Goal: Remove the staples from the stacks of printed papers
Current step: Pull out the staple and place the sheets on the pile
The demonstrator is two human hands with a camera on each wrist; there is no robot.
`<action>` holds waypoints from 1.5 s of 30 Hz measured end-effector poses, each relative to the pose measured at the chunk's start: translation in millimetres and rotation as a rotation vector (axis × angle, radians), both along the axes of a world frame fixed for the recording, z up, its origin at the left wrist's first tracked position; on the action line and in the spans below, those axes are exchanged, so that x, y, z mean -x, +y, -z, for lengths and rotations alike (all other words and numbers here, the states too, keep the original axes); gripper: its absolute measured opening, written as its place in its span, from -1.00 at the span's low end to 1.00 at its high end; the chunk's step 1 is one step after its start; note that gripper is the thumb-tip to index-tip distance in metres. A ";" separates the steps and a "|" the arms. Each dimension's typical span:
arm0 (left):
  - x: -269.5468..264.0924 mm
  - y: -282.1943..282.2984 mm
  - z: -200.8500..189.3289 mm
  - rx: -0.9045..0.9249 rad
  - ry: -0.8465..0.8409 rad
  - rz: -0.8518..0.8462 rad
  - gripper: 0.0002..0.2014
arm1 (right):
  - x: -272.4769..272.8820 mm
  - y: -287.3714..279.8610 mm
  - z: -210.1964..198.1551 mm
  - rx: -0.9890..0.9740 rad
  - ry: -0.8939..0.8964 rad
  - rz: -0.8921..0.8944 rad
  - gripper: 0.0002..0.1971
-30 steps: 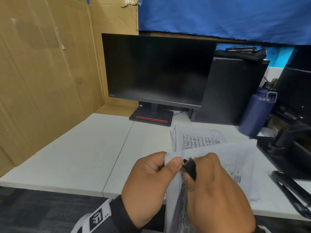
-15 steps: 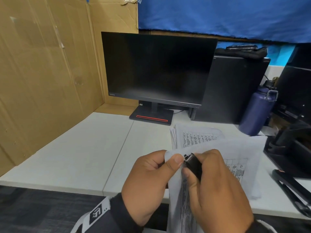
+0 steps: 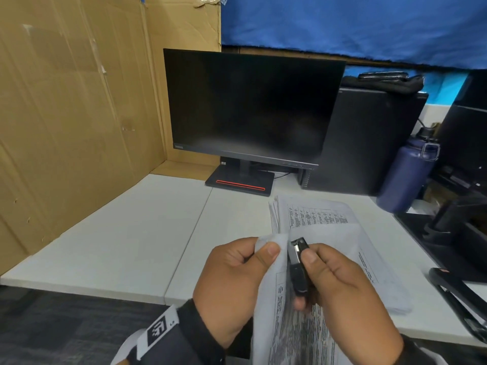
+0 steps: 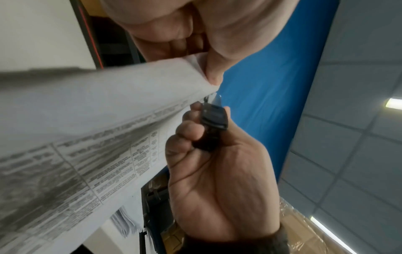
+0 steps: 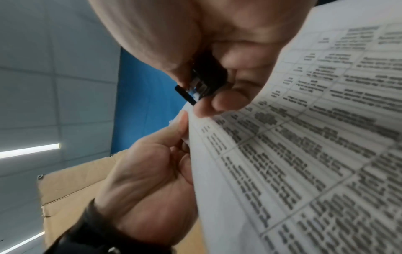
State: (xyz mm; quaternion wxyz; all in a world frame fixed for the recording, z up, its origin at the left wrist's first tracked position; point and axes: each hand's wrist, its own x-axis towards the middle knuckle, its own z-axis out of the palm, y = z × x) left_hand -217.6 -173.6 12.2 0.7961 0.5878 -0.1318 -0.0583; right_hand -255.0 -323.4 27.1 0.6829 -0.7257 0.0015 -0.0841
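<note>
Left hand (image 3: 232, 283) pinching my white printed paper stack's (image 3: 295, 335) corner, right hand (image 3: 342, 299) gripping a black staple remover (image 3: 297, 270) beside it; a skewed bite could tear the sheet.

The person is wearing dark, near-black long sleeves that are reaching down to both wrists, the left sleeve (image 3: 195, 335) ending in a snug cuff just behind the left hand (image 3: 232, 280). A white strap (image 3: 147, 335) is wrapping around the left forearm over the sleeve, carrying a square black-and-white printed marker (image 3: 157, 330) with small lettering beside it. The right sleeve (image 3: 421, 351) is showing only as a dark edge behind the right hand (image 3: 347, 299).
</note>
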 end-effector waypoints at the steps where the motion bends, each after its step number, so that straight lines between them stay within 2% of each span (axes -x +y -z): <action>1: -2.2 0.8 2.3 0.021 0.019 0.022 -0.73 | -1.7 -0.2 0.6 -0.082 0.033 -0.014 -0.70; 2: -3.8 1.2 3.3 0.046 0.041 0.047 -0.70 | -3.5 -1.5 1.5 -0.190 0.073 -0.023 -0.72; 5: -9.3 2.8 8.6 0.050 0.075 0.085 -0.62 | -8.2 -8.0 3.6 -0.520 0.227 -0.083 -0.57; 7: -11.7 2.8 11.0 0.018 0.093 0.079 -0.60 | -10.2 -12.5 5.1 -0.573 0.284 -0.141 -0.57; 9: -14.9 3.1 13.7 -0.033 0.105 0.033 -0.66 | -12.8 -16.5 8.1 -0.508 0.283 -0.170 -0.58; 11: -20.8 4.5 19.1 -0.083 0.110 -0.037 -0.79 | -17.2 -22.1 9.6 -0.366 0.249 -0.166 -0.56; 14: -26.0 7.7 24.4 -0.132 0.148 -0.065 -0.80 | -23.7 -38.2 9.9 -0.171 0.204 -0.109 -0.74; 16: -28.1 9.4 28.3 -0.134 0.209 -0.085 -0.80 | -27.2 -48.6 12.6 -0.143 0.208 -0.062 -0.83; 20: -33.3 11.2 33.9 -0.078 0.335 -0.093 -0.81 | -31.4 -54.6 23.6 -0.186 0.264 -0.039 -0.73; 21: -34.8 12.0 34.9 -0.078 0.358 -0.098 -0.82 | -32.5 -55.4 25.6 -0.182 0.256 -0.018 -0.75; 23: -37.9 14.1 36.1 -0.077 0.398 -0.109 -0.81 | -36.2 -61.5 27.8 -0.072 0.211 0.064 -0.87; 27: -42.5 21.6 35.9 -0.063 0.459 -0.122 -0.82 | -46.2 -90.6 31.6 0.220 0.125 0.310 -0.89; 30: -43.9 24.3 34.7 -0.048 0.470 -0.136 -0.82 | -57.1 -117.8 34.8 0.472 0.187 0.447 -0.92; 32: -43.7 24.3 33.1 -0.038 0.475 -0.147 -0.81 | -67.9 -134.1 40.6 0.655 0.267 0.472 -0.90; 35: -41.9 23.6 30.3 -0.014 0.484 -0.137 -0.80 | -81.1 -145.2 48.9 0.895 0.424 0.403 -0.86; 37: -40.3 23.7 27.6 0.003 0.486 -0.123 -0.79 | -84.9 -142.4 47.6 0.960 0.445 0.404 -0.82; 39: -38.4 23.9 24.2 0.019 0.477 -0.120 -0.79 | -78.4 -130.6 33.5 0.990 0.338 0.507 -0.71; 41: -36.9 23.4 21.2 0.029 0.452 -0.117 -0.81 | -63.3 -105.7 13.0 0.943 0.005 0.588 -0.80; 43: -34.6 21.1 19.0 0.033 0.416 -0.108 -0.82 | -41.9 -69.1 -4.3 0.798 -0.333 0.441 -0.90; 45: -31.0 17.0 15.8 0.028 0.369 -0.088 -0.82 | -26.8 -35.9 -6.5 0.842 -0.443 0.208 -0.86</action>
